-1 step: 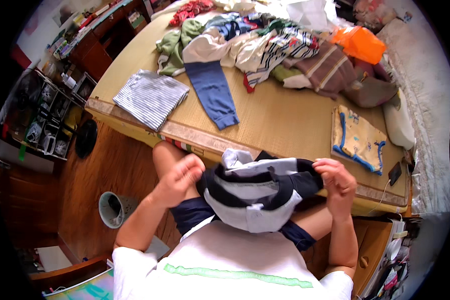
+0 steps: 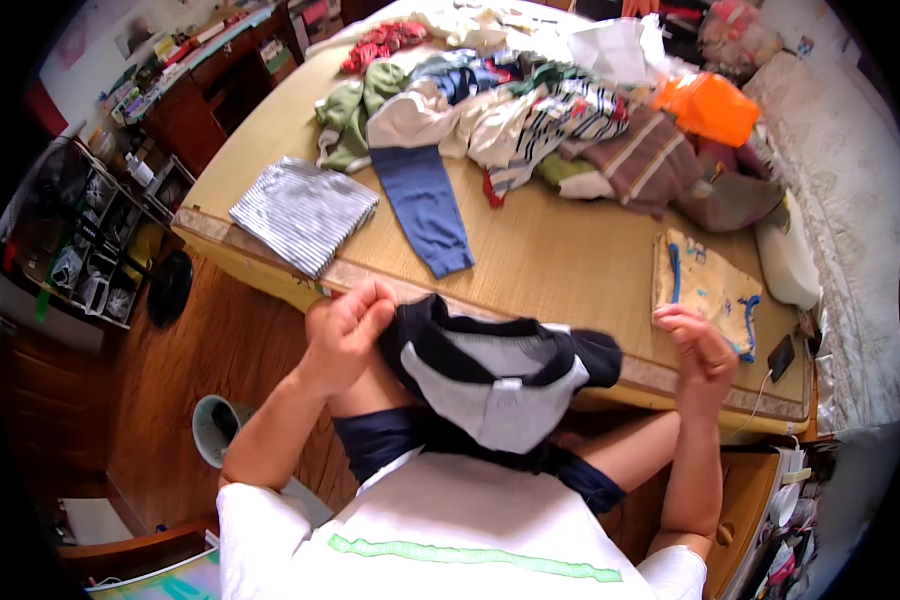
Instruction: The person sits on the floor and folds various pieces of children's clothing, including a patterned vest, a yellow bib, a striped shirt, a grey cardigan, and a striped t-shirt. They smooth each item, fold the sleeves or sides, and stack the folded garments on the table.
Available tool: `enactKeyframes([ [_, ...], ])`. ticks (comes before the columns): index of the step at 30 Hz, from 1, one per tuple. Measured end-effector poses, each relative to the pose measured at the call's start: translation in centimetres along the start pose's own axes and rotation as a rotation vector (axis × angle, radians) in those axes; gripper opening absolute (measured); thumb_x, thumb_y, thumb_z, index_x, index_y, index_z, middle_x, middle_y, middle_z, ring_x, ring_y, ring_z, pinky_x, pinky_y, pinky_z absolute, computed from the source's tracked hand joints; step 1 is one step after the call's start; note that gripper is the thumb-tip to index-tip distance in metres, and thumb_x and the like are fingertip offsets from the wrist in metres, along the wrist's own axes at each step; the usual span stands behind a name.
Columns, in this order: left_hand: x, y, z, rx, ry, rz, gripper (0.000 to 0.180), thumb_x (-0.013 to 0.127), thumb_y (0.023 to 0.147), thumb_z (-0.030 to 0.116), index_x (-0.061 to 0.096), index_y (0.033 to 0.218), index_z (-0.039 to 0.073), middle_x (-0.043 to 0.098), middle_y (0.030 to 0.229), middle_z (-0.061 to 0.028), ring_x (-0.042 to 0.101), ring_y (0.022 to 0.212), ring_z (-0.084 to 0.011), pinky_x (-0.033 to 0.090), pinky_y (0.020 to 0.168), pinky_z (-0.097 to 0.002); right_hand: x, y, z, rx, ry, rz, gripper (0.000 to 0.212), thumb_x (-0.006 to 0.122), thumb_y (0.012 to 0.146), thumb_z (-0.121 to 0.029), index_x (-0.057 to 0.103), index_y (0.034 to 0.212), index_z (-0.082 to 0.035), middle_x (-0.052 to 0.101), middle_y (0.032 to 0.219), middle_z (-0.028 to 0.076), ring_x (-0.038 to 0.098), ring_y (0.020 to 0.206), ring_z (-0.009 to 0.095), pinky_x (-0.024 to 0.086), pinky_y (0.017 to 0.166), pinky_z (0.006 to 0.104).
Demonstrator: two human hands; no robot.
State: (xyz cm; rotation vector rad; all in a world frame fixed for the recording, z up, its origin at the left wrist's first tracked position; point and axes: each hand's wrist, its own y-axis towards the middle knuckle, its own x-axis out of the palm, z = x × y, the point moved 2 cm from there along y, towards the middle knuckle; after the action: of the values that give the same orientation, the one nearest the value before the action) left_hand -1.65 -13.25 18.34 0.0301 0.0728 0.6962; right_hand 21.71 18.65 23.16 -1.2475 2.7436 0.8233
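A grey and black short-sleeved shirt [image 2: 505,398] hangs above my lap, its black-edged neck opening facing up and a small button placket at the front. My left hand [image 2: 350,330] is closed on the shirt's black shoulder at its left end. To the right, my right hand [image 2: 702,350] is apart from the garment, its fingers loosely bent with nothing visible in them. The shirt's black right sleeve [image 2: 600,358] sticks out toward that hand.
On the mat-covered bed [image 2: 550,255] lie a folded striped garment [image 2: 305,212], blue trousers [image 2: 425,215], a folded yellow garment [image 2: 715,285] and a clothes heap with an orange bag [image 2: 708,108]. A phone [image 2: 781,355] lies near the edge; a bin [image 2: 210,430] stands on the floor.
My right hand has let go of the shirt and moved right. My left hand has shifted up and left, and the shirt hangs more open.
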Motion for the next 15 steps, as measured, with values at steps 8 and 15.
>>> enactKeyframes([
  [8, 0.8, 7.3, 11.1, 0.484, 0.339, 0.021, 0.015, 0.053, 0.106, 0.018, 0.055, 0.102, 0.004, 0.049, 0.09, 0.0037, 0.043, 0.084, -0.008, 0.037, 0.079, -0.0205, 2.5, 2.3, 2.4, 0.195, -0.127, -0.342, 0.023, 0.07, 0.096, -0.016, 0.071, 0.115, -0.004, 0.073, 0.107, 0.01, 0.067, 0.101, 0.018, 0.051, 0.091, 0.0312],
  [15, 0.1, 8.2, 16.1, 0.628, 0.562, 0.046, 0.012, 0.052, 0.106, 0.015, 0.055, 0.101, 0.004, 0.05, 0.086, 0.0007, 0.045, 0.083, -0.0098, 0.04, 0.076, -0.0239, 7.5, -0.1, 11.7, 0.335, -0.046, -0.414, 0.012, 0.072, 0.092, -0.007, 0.066, 0.101, -0.001, 0.066, 0.091, 0.0, 0.059, 0.087, 0.011, 0.05, 0.081, 0.0296],
])
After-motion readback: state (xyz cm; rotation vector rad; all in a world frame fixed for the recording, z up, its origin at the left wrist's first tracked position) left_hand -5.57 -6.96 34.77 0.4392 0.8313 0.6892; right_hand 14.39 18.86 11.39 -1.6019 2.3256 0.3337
